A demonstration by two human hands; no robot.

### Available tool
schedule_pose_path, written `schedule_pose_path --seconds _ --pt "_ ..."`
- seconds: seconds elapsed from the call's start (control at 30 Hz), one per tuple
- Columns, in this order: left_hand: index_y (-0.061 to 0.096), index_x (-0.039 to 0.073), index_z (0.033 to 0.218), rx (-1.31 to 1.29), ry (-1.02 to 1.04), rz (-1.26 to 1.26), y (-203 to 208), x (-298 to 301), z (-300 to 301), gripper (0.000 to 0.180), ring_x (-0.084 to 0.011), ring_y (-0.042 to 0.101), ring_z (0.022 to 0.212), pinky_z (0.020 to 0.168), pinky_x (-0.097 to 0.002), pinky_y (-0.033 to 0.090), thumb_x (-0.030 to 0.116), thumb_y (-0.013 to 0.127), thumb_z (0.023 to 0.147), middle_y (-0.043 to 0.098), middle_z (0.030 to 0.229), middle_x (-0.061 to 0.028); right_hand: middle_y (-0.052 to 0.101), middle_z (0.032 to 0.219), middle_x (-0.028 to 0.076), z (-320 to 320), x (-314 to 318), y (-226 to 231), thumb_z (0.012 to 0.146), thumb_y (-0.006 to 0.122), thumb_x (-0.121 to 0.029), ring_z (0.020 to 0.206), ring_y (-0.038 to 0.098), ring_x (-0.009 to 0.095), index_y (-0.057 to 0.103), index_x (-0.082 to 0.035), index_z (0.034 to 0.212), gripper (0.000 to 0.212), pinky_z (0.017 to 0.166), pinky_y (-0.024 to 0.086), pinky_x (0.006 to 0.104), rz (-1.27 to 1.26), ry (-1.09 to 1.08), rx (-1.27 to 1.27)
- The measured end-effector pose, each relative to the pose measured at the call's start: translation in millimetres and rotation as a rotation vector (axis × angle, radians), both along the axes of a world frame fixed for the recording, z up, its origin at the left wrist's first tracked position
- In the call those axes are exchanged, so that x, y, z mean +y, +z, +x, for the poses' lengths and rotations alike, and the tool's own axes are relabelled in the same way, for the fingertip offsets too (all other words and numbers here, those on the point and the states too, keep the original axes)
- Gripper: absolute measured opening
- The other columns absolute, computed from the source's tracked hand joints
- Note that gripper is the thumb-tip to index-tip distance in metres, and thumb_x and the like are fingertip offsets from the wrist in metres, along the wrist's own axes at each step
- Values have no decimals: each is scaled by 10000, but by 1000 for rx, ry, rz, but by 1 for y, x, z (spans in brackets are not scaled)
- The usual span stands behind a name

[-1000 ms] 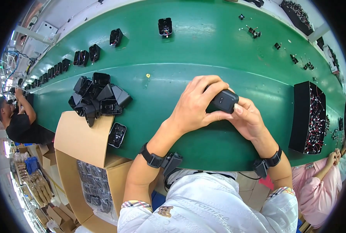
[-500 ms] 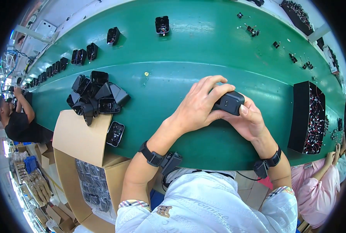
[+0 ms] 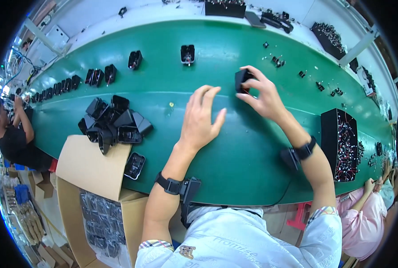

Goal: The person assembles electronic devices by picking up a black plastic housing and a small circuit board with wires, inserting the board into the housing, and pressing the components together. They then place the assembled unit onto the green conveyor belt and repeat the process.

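Observation:
Pinched between the thumb and fingers of my right hand (image 3: 264,96) is a small black plastic housing (image 3: 242,81), over the far part of the green bench. My left hand (image 3: 201,117) hovers over the middle of the bench with thumb and fingers apart, holding nothing. A lone black housing with parts inside (image 3: 187,54) stands ahead of my left hand. Left of that hand lies a heap of empty black housings (image 3: 114,119). One more open housing (image 3: 135,166) rests apart, beside the carton flap.
An open cardboard carton (image 3: 134,212) with wrapped black parts stands at the bench's near left edge. A row of housings (image 3: 69,83) runs up the far left. At right sits a black box of wired parts (image 3: 342,145). Co-workers sit at both sides.
Both hands were together on the housing near me. The left has let go and moved left; the right has carried the housing away from me. The view has shifted slightly.

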State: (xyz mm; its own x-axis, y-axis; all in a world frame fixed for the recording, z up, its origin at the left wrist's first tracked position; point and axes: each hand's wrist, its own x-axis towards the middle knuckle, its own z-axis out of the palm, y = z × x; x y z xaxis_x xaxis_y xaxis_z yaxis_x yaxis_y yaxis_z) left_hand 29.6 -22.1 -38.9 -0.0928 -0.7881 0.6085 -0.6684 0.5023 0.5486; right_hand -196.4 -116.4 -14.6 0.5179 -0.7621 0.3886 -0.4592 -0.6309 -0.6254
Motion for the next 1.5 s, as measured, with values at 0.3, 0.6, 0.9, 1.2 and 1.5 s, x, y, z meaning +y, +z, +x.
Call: schedule_pose_path --seconds 0.3,0.6,0.9,1.2,1.5 --pt "609 16 1226 -3 49 45 1 -7 1 395 -396 581 1147 994 -479 488 88 723 854 567 1253 -187 548 1430 124 39 -93 -6 768 846 -228 1203 572 367 695 -71 902 255 1002 479 466 -310 66 472" --pt "649 19 1145 -52 95 74 16 -4 15 309 -374 592 1146 982 -462 484 104 722 857 608 1212 -167 519 1482 143 33 -111 -1 825 823 -381 1339 507 386 725 -113 1084 385 1092 439 508 -385 97 375" --pt "650 84 1195 -293 793 110 12 4 86 401 -375 523 1261 1060 -534 400 269 740 851 606 1267 -156 481 1567 136 -60 -190 -58 1019 542 -480 1450 412 426 606 -276 1433 467 1168 311 640 -95 -606 653" --pt "636 114 1272 -375 684 493 22 4 68 505 -376 469 1363 1119 -619 324 429 736 889 585 1360 -146 565 1449 144 -224 -150 -44 1002 558 -342 1353 489 371 649 -128 1339 410 1075 418 584 -83 -1170 853" --pt "614 82 1306 -361 511 554 7 8 80 540 -378 572 1231 1067 -524 437 313 793 852 608 1338 -169 647 1270 110 -132 -89 -33 884 720 -198 1185 584 319 687 -166 1234 353 1034 434 504 -587 -750 443"
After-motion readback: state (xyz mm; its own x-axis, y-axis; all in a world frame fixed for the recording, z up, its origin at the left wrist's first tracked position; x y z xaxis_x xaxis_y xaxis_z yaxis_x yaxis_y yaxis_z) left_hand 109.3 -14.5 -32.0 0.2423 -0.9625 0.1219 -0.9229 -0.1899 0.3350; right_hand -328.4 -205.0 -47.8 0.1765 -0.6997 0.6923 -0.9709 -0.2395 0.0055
